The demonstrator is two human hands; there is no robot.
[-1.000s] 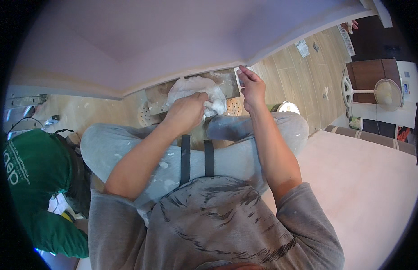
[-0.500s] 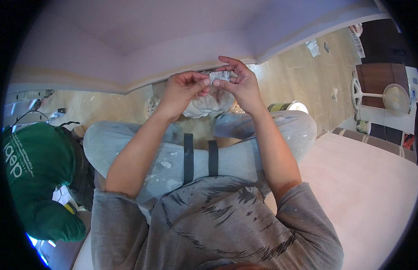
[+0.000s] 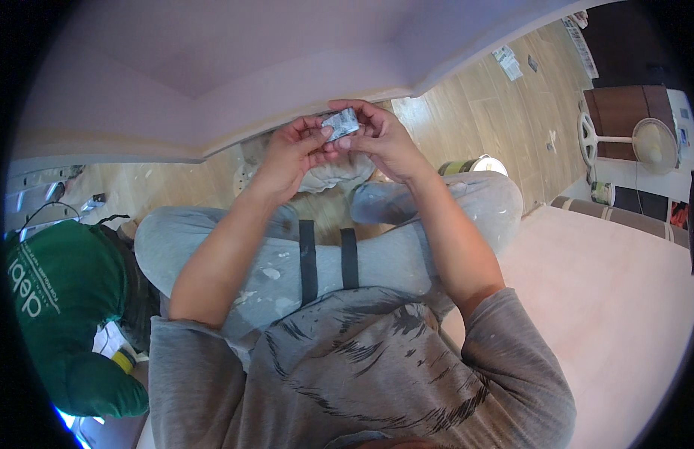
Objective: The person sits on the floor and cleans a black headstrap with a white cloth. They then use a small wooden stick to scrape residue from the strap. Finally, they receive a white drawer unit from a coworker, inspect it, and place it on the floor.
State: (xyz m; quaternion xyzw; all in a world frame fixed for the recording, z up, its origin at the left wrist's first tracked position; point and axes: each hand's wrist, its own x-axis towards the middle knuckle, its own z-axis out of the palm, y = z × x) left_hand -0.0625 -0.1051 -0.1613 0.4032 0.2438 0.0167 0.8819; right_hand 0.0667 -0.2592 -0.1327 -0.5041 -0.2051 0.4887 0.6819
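Observation:
A small, flat, rectangular whitish-grey piece with dark smudges point(image 3: 339, 124) is held up between my two hands, close to the base of the wall. My left hand point(image 3: 291, 153) pinches its left end, thumb against the near face. On the other side, my right hand point(image 3: 381, 141) grips its right end with thumb and curled fingers. The piece is tilted, its right side higher in the picture. Below my hands a crumpled white cloth or bag point(image 3: 336, 176) lies on the floor, partly hidden by my hands and legs.
A plastered wall point(image 3: 287, 67) rises right in front of me. Beyond my right knee stands a white-topped bucket point(image 3: 487, 165). Another person in a green shirt point(image 3: 74, 277) is close on my left, near a metal ladder point(image 3: 40, 179). A fan point(image 3: 653, 146) stands far right.
The piece has turned from nearly level to tilted and shifted left. My left fingers have opened out around its end, and my right hand has moved left with it.

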